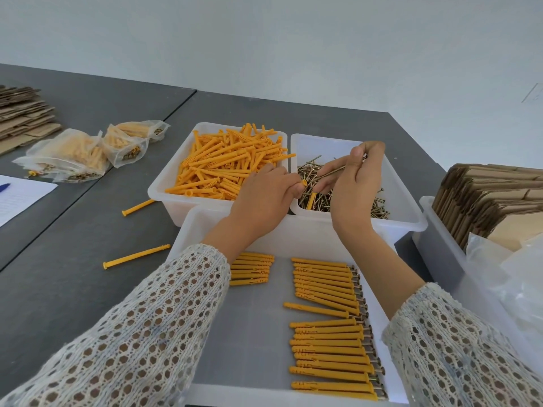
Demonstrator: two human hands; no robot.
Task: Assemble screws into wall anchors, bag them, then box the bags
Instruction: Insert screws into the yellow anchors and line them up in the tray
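My left hand (264, 198) grips a yellow wall anchor (303, 182), whose open end pokes out between thumb and finger. My right hand (352, 183) pinches a brass screw (332, 171), its tip close to the anchor's mouth. Both hands hover over the seam between two white bins: one (188, 148) heaped with loose yellow anchors (232, 163), one (402, 183) holding loose screws (320, 198). Below my wrists a larger white tray (252, 333) holds rows of assembled anchors (326, 342) with screw heads showing.
Clear bags (73, 154) of finished anchors lie at the left, near a paper sheet (20, 195). Two loose anchors (135, 256) rest on the grey table. Flat cardboard stacks sit at far left (20, 113) and in a bin at right (484, 198), with plastic bags (517, 283) in front.
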